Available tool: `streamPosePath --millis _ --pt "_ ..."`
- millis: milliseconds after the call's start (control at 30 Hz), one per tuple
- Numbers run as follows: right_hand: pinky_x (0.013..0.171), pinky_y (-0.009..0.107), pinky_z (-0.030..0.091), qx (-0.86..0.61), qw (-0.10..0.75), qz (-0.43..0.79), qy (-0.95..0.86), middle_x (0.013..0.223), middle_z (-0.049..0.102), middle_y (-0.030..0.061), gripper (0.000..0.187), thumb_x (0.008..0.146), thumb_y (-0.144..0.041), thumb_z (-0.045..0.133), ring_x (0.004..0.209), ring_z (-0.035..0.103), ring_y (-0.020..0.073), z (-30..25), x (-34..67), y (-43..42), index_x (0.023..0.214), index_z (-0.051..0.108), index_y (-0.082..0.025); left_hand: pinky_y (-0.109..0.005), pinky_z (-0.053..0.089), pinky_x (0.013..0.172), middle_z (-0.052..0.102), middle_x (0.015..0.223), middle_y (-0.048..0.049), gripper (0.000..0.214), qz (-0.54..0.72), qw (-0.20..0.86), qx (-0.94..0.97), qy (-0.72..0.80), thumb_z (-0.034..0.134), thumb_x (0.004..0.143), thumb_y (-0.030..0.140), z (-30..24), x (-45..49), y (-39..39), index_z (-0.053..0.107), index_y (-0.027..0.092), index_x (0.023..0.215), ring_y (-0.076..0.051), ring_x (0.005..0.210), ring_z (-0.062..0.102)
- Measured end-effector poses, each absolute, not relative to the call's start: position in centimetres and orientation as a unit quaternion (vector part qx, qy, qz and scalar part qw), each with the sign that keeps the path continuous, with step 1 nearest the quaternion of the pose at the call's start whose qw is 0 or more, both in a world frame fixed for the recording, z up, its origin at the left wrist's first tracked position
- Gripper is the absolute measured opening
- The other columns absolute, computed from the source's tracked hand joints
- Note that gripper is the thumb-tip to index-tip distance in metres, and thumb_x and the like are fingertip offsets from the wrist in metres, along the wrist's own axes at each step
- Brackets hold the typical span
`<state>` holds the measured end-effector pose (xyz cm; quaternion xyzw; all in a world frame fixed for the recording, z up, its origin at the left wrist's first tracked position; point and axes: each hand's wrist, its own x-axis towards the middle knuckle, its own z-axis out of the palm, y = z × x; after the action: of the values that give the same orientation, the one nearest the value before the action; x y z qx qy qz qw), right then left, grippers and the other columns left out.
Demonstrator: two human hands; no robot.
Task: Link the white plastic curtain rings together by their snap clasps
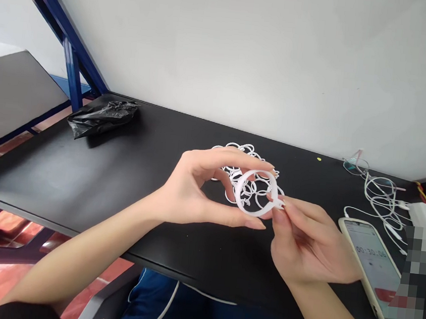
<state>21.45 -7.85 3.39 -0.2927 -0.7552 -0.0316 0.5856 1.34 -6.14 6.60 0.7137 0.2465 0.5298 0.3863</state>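
A white plastic ring [240, 188] with a small tab on its right side is held up above the black table. My left hand [194, 190] curves around its left side, with the thumb along the bottom edge and the index finger along the top. My right hand [307, 240] pinches the tab between thumb and fingertips. Behind the raised ring, a loose pile of similar thin white rings [242, 147] lies on the table, partly hidden by my left hand.
A crumpled black plastic bag [103, 117] lies at the back left of the black table [152, 153]. To the right are a phone [368, 257] showing a timer, tangled white cables [378, 197] and eyeglasses [356, 165]. A pale wall [246, 56] rises behind.
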Motion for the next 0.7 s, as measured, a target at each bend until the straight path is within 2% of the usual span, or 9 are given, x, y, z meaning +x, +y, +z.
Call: streamPosePath --millis 267,467,700 --pt "0.053 0.03 0.06 -0.251 0.61 -0.046 -0.75 0.094 0.078 0.0043 0.042 0.08 -0.001 0.07 0.076 0.074 0.0199 3.1 21.3 -7.4 0.116 0.068 -0.022 -0.023 0.055 0.056 0.072 0.101 -0.0095 0.052 0.552 0.296 0.746 0.225 0.088 0.064 0.035 6.6 1.3 -6.0 0.072 0.023 0.112 -0.019 0.087 0.065" --pt "0.051 0.031 0.058 -0.283 0.62 -0.022 -0.732 0.088 0.077 0.0028 0.034 0.079 -0.004 0.072 0.071 0.073 0.0197 3.5 21.1 -7.2 0.107 0.071 -0.024 -0.023 0.051 0.056 0.063 0.083 -0.0034 0.052 0.562 0.141 0.776 0.251 0.082 0.069 0.05 6.6 1.3 -5.7 0.072 0.022 0.111 -0.012 0.071 0.057" --pt "0.049 0.029 0.058 -0.319 0.544 -0.004 -0.776 0.082 0.077 -0.0009 0.026 0.077 -0.007 0.076 0.065 0.073 0.0179 6.1 22.6 -7.3 0.093 0.074 -0.027 -0.027 0.045 0.058 0.055 0.073 -0.0001 0.052 0.546 -0.021 0.789 0.28 0.077 0.073 0.056 6.7 1.0 -5.6 0.07 0.025 0.113 -0.012 0.064 0.05"
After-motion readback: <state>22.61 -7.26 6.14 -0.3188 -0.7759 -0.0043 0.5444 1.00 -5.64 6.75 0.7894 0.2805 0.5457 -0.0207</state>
